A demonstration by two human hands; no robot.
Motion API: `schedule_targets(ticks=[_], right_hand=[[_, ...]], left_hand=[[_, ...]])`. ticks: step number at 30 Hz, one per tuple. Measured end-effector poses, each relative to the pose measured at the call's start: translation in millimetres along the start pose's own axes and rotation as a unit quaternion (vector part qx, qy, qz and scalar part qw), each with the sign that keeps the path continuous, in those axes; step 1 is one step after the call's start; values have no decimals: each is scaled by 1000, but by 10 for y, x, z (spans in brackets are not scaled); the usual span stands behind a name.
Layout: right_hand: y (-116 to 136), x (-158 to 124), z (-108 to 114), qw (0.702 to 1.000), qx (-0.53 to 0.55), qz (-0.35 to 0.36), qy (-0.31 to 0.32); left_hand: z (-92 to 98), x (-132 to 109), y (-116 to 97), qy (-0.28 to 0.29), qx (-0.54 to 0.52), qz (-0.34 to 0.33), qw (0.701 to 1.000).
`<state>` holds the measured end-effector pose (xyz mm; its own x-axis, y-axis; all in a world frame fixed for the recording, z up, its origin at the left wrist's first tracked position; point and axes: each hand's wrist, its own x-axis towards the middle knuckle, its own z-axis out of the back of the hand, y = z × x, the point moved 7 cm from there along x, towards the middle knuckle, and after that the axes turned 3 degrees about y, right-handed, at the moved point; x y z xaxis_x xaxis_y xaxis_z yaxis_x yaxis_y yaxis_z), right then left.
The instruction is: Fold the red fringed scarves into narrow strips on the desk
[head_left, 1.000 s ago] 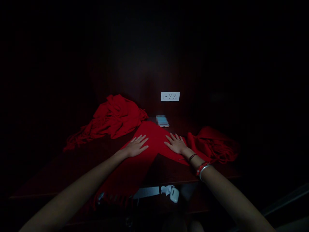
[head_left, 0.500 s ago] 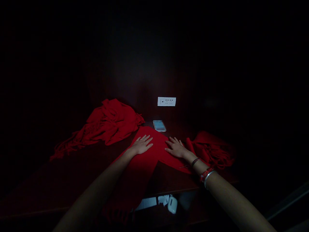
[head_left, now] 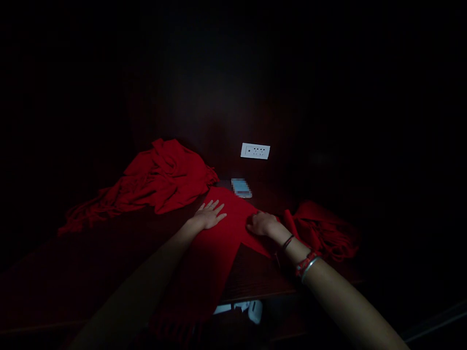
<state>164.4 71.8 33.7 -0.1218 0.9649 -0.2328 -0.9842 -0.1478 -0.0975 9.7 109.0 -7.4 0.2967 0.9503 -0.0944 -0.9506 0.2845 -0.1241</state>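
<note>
A red fringed scarf (head_left: 209, 265) lies folded at an angle on the dark wooden surface, one end hanging over the front edge. My left hand (head_left: 207, 217) rests flat on its upper left part, fingers spread. On the scarf's right arm, my right hand (head_left: 263, 223) has its fingers curled in on the cloth; the fingertips are partly hidden. A bracelet and bands circle my right wrist. To the left is a crumpled heap of red fringed cloth (head_left: 171, 175), and a folded red fringed bundle (head_left: 321, 228) sits right of my right hand.
Behind the scarf lies a phone (head_left: 241, 187) with a blurred screen. A white wall socket (head_left: 255, 151) is on the dark back panel. Below the front edge, a white rounded object (head_left: 255, 311) and pale papers show in an opening. The surroundings are very dark.
My right hand's fingers have curled in from lying spread on the scarf. My left hand stays flat on the cloth. The view has shifted slightly.
</note>
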Motion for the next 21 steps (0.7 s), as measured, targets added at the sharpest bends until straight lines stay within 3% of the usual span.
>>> schedule_targets(ticks=[4,7,11,14,21], right_hand=[[-61,206,220,999,27,-34,7],[-44,324,222,998,41,-47,11],[-4,396,150,998,37,-59,9],[-6,435,124,997,36,-70,12],[-23,485,102,997,31,-70,9]], left_hand=[[-15,4,-21,5,-12,3,1000],[80,-31,-8,-53,-26,17,998],[272,-136,263,-145,-95,153,973],[319,-143,466,-131,-141,206,960],[315,-127,670,-113,-239,213,941]])
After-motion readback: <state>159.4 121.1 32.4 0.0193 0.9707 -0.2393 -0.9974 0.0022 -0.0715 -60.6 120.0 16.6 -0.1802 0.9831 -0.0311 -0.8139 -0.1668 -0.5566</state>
